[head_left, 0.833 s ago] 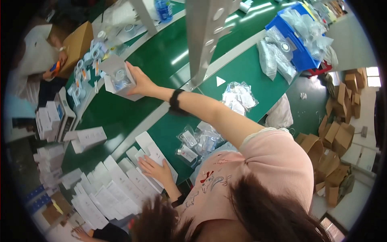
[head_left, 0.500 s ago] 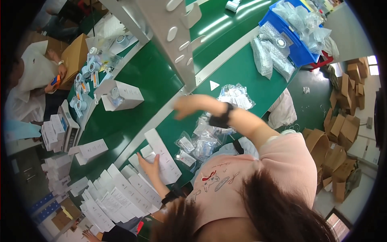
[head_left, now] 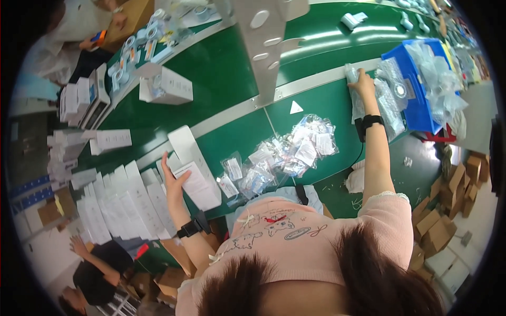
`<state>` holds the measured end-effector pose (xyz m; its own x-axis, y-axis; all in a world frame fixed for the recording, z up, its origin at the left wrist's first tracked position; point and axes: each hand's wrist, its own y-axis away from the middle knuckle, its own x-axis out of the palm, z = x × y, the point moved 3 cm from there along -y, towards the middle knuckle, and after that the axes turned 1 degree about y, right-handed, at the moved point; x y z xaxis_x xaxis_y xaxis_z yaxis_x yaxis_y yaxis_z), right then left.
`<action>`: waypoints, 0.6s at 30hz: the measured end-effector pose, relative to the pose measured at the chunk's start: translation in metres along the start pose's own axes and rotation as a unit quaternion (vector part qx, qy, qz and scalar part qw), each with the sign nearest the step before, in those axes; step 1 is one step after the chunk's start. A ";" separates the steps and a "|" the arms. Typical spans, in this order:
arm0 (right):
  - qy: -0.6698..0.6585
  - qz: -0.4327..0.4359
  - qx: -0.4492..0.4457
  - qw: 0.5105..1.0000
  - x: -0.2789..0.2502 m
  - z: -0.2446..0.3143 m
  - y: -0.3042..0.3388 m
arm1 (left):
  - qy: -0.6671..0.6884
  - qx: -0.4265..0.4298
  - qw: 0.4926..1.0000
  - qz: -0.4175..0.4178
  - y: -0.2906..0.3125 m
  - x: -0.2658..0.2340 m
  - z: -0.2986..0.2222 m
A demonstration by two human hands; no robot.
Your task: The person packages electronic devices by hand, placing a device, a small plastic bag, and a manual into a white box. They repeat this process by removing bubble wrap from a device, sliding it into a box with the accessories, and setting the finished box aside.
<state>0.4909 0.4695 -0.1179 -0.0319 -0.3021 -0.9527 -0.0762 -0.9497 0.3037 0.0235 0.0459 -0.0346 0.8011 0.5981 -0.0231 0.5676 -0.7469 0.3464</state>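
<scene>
My left hand grips an open white box on the green bench, its thumb over a printed white face and its fingers along the left side. The box's flap stands out at the far end. With my arm stretched to the far right, my right hand has its fingers around the upper part of a bubble-wrapped package. Another bubble-wrapped package lies beside it, against a blue bin. Between my hands spreads a pile of small clear bags with white and blue contents.
A row of white boxes stands left of my left hand. A perforated metal post rises at the bench's middle rail. Across the rail are an open white box and light-blue devices. Other people work at far left and lower left.
My right hand has swung from above the middle of the bench out to the bubble-wrapped packages and closed on one. My left hand remains at the white box. The whole view has turned.
</scene>
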 end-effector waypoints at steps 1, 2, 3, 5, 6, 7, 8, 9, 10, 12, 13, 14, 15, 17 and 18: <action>0.029 -0.004 -0.056 0.998 -0.004 0.022 0.011 | 0.001 0.015 1.000 0.007 0.006 0.009 -0.016; 0.034 -0.003 -0.066 0.997 -0.002 0.019 0.010 | -0.019 0.049 0.998 0.020 0.004 0.016 -0.026; 0.016 -0.002 -0.060 0.998 0.002 0.011 0.003 | -0.042 0.081 0.995 0.030 0.001 0.022 -0.034; -0.022 -0.002 -0.039 0.999 0.008 -0.005 -0.007 | -0.078 0.116 0.989 0.043 -0.010 0.037 -0.050; -0.020 0.002 -0.047 0.999 0.009 -0.009 -0.006 | -0.108 0.148 0.982 0.041 -0.013 0.045 -0.057; -0.178 0.073 -0.151 0.970 0.006 -0.001 0.003 | -0.139 0.181 0.973 0.033 -0.015 0.052 -0.061; -0.328 0.144 -0.245 0.901 -0.005 0.006 0.019 | -0.186 0.214 0.959 0.011 -0.019 0.060 -0.060; -0.389 0.172 -0.290 0.857 -0.025 0.033 0.054 | -0.235 0.244 0.941 -0.012 -0.020 0.065 -0.054; -0.448 0.197 -0.328 0.808 -0.050 0.066 0.102 | -0.236 0.240 0.941 -0.021 -0.022 0.068 -0.043; -0.588 0.239 -0.335 0.696 -0.075 0.111 0.181 | -0.280 0.257 0.923 -0.065 -0.023 0.074 -0.025; -0.638 0.234 -0.357 0.640 -0.075 0.129 0.203 | -0.278 0.257 0.924 -0.062 -0.022 0.079 -0.023; -0.684 0.229 -0.377 0.581 -0.075 0.148 0.224 | -0.276 0.253 0.924 -0.079 -0.020 0.081 -0.022; -0.759 0.240 -0.317 0.516 -0.079 0.171 0.248 | -0.274 0.250 0.924 -0.095 -0.018 0.084 -0.022; -0.859 0.185 -0.220 0.423 -0.087 0.221 0.286 | -0.272 0.245 0.924 -0.114 -0.016 0.087 -0.015; -0.889 0.123 -0.187 0.400 -0.087 0.244 0.295 | -0.282 0.285 0.906 -0.137 -0.018 0.085 -0.005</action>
<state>0.2283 0.2359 0.0565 -0.6763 -0.1707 0.7166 0.2907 -0.9557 0.0467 0.0802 0.1119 -0.0378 0.4938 0.6607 -0.5654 0.6368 -0.7175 -0.2824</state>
